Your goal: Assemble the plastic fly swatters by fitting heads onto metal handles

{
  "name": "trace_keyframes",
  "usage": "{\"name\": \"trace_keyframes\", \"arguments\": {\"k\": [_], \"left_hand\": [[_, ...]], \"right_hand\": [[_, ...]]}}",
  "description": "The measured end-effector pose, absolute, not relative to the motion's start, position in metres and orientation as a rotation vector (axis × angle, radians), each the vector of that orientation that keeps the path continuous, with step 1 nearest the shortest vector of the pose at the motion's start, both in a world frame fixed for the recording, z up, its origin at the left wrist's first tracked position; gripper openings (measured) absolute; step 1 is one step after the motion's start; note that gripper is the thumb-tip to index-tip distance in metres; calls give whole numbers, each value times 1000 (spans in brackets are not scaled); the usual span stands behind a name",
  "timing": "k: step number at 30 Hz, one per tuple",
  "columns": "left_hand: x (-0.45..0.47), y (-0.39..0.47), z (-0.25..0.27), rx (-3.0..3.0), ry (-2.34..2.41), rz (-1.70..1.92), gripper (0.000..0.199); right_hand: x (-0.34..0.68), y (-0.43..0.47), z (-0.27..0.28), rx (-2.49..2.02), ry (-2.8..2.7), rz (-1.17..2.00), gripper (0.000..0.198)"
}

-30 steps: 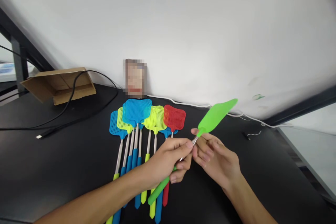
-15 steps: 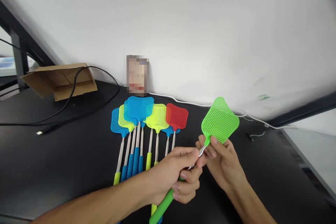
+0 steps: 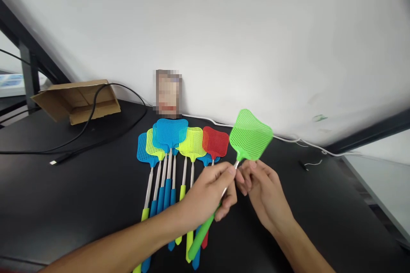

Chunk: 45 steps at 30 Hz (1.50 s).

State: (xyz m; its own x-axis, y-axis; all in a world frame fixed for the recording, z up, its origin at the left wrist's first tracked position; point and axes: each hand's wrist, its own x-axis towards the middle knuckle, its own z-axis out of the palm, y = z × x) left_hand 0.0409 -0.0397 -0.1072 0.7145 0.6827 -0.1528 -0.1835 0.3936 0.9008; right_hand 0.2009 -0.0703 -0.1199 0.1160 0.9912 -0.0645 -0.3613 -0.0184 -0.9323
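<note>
My left hand (image 3: 213, 194) is closed around the metal shaft of a green fly swatter (image 3: 250, 136), just below its perforated head. The swatter is tilted, head up and to the right, with its green handle running down to the left. Close by on the right, my right hand (image 3: 264, 185) has loosely bent fingers just under the head's lower edge; whether the thumb tip touches that edge is unclear. Several blue, yellow and red fly swatters lie side by side on the table, among them a blue one (image 3: 172, 131) and a red one (image 3: 217, 141). My left forearm hides parts of their handles.
An open cardboard box (image 3: 92, 115) lies at the back left of the black table (image 3: 89, 196), with a black cable (image 3: 128, 134) in front. A blurred-out upright item (image 3: 168, 94) leans on the white wall. A white cord (image 3: 285, 140) runs along the wall's base.
The green fly swatter has moved left and slightly up. My left hand now grips closer to its head. My right hand has come off the neck and shifted a little left.
</note>
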Motion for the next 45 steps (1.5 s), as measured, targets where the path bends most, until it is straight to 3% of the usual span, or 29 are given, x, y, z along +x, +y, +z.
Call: {"name": "trace_keyframes", "arguments": {"k": [8, 16, 23, 33, 45], "left_hand": [[18, 4, -101, 1576, 1060, 882, 25], [7, 16, -97, 2492, 1690, 278, 26], [8, 15, -106, 2650, 1543, -36, 41], [5, 13, -103, 2676, 1445, -94, 42], [8, 14, -104, 2757, 1444, -20, 24]], "right_hand": [[205, -67, -130, -1247, -995, 1216, 29], [199, -69, -132, -1545, -1567, 830, 29], [170, -79, -140, -1799, -2002, 259, 34], [187, -75, -128, -2140, -2073, 103, 25], [207, -71, -124, -2249, -1995, 7, 22]]}}
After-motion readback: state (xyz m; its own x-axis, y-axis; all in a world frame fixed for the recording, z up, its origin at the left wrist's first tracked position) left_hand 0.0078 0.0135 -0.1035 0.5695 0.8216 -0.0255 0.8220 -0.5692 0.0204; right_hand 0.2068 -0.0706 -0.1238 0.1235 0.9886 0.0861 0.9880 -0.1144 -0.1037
